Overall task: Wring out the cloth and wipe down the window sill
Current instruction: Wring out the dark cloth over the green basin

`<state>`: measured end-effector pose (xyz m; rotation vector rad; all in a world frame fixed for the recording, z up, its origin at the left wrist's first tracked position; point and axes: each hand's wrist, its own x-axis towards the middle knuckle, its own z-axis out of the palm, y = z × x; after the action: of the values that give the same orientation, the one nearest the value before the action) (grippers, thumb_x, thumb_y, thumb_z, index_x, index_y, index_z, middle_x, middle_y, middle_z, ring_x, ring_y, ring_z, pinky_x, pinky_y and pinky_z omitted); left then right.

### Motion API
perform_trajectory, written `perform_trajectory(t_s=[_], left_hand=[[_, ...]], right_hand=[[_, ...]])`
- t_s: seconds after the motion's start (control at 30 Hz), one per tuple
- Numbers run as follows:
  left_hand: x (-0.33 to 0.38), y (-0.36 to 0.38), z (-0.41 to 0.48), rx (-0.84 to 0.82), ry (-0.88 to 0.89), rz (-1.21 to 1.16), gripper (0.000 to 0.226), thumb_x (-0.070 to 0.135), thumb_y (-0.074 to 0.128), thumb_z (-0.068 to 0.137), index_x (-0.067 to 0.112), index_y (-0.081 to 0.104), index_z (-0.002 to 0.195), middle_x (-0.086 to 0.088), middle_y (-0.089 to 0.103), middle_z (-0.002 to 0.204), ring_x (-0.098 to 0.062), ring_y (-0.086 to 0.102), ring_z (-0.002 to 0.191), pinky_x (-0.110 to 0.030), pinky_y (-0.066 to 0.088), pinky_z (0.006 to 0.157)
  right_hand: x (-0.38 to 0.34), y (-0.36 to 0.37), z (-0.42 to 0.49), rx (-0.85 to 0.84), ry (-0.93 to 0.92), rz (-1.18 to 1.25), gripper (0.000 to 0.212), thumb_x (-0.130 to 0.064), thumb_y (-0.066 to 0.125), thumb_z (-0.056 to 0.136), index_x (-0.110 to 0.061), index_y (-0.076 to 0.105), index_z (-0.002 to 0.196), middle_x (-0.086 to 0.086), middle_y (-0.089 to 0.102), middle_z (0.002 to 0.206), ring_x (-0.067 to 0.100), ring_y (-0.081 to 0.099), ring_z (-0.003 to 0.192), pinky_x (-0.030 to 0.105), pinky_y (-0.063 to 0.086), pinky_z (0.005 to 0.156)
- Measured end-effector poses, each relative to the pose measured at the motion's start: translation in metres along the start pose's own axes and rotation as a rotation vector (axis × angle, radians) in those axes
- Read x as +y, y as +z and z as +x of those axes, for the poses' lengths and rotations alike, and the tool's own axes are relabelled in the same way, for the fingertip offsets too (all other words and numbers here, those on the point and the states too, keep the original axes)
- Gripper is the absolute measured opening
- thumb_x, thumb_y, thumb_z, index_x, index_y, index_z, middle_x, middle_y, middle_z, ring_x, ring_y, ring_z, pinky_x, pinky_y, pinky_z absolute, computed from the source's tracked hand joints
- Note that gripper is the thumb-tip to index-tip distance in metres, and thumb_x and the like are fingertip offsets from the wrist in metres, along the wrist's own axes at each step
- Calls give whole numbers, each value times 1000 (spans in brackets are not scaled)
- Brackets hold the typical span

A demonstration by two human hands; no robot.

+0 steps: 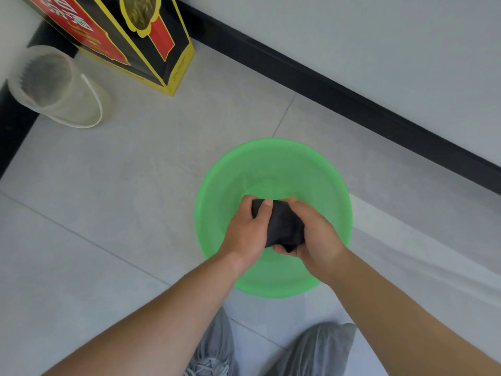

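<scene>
Bare forearms reach forward from the bottom edge, above grey-trousered knees [322, 346] and a grey laced shoe [206, 367], and meet over a green basin [271, 143]. Both hands are closed round one cloth [284, 226]: the left hand [245, 232] grips its far end with the thumb laid across the top, and the right hand [317, 234] wraps its near end, fingertips curling up from beneath. That cloth is black, bunched into a short thick wad with a few creases, and only the stretch between the hands shows. It is held above the basin's inside, nearer the front half than the back; whether it touches the basin or any water cannot be told. Round the hands the basin wall stands off on every side, widest toward the far rim. This basin sits on pale grey floor tiles [135, 185], with open floor to its left and behind it. A black skirting board [325, 85] runs diagonally past on the right under a light wall [379, 36], near the basin's far right rim but not touching it. Well apart, at the upper left, a black, red and yellow carton [151, 42] stands beside a clear plastic bucket [54, 85] with a white handle.
</scene>
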<state>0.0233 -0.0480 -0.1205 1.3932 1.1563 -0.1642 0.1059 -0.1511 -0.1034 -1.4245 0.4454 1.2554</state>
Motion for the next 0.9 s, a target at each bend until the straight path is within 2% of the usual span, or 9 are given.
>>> perform_trajectory(t_s=[0.07, 0.2, 0.33, 0.43, 0.67, 0.8, 0.83, 0.9], left_hand=[[5, 7, -4, 56, -20, 36, 44, 69, 46, 82, 26, 52, 82, 9, 62, 72, -4, 59, 61, -23, 40, 54], [10, 15, -4, 137, -15, 157, 58, 79, 38, 77, 25, 59, 80, 9, 67, 72, 3, 61, 61, -23, 40, 54], [10, 12, 3, 144, 34, 196, 54, 68, 35, 88, 22, 63, 78, 9, 68, 70, -1, 63, 65, -23, 41, 55], [8, 10, 8, 138, 52, 182, 51, 60, 36, 92, 21, 61, 72, 7, 66, 64, -3, 62, 60, -23, 40, 53], [-1, 8, 13, 93, 86, 235, 48, 49, 37, 98, 17, 58, 68, 4, 63, 60, -6, 59, 55, -24, 37, 52], [-4, 8, 15, 115, 64, 233, 46, 48, 39, 96, 17, 56, 66, 8, 60, 57, -4, 55, 53, -26, 37, 50], [-3, 6, 15, 133, 56, 214, 42, 49, 43, 96, 19, 56, 69, 9, 60, 59, -1, 56, 55, -22, 38, 49], [-1, 2, 14, 140, 32, 124, 32, 55, 50, 92, 25, 57, 81, 10, 62, 71, 7, 57, 62, -11, 39, 51]], right_hand=[[3, 10, 4, 153, -82, -121, 30, -52, 59, 91, -27, 69, 80, -5, 69, 72, 13, 66, 62, 29, 50, 52], [13, 26, 14, 322, -232, -217, 27, -50, 56, 95, -33, 67, 78, -10, 71, 71, 7, 67, 66, 31, 56, 64], [14, 34, 20, 295, -259, -163, 26, -43, 56, 93, -25, 66, 77, 1, 71, 73, 14, 68, 70, 38, 58, 68], [13, 36, 24, 246, -238, -134, 30, -39, 56, 91, -16, 58, 72, 2, 62, 64, 18, 61, 62, 38, 54, 60], [18, 33, 29, 263, -228, -188, 39, -20, 52, 94, -24, 38, 58, -6, 41, 55, 15, 41, 55, 28, 39, 49], [18, 35, 28, 248, -203, -215, 27, -22, 53, 97, -12, 45, 73, 3, 47, 66, 19, 46, 63, 36, 44, 59], [17, 34, 27, 239, -186, -203, 24, -26, 55, 97, -10, 48, 79, 4, 50, 70, 19, 48, 65, 36, 44, 61], [16, 27, 24, 222, -167, -155, 17, -29, 59, 96, -15, 52, 90, 0, 54, 74, 12, 51, 62, 27, 41, 56]])
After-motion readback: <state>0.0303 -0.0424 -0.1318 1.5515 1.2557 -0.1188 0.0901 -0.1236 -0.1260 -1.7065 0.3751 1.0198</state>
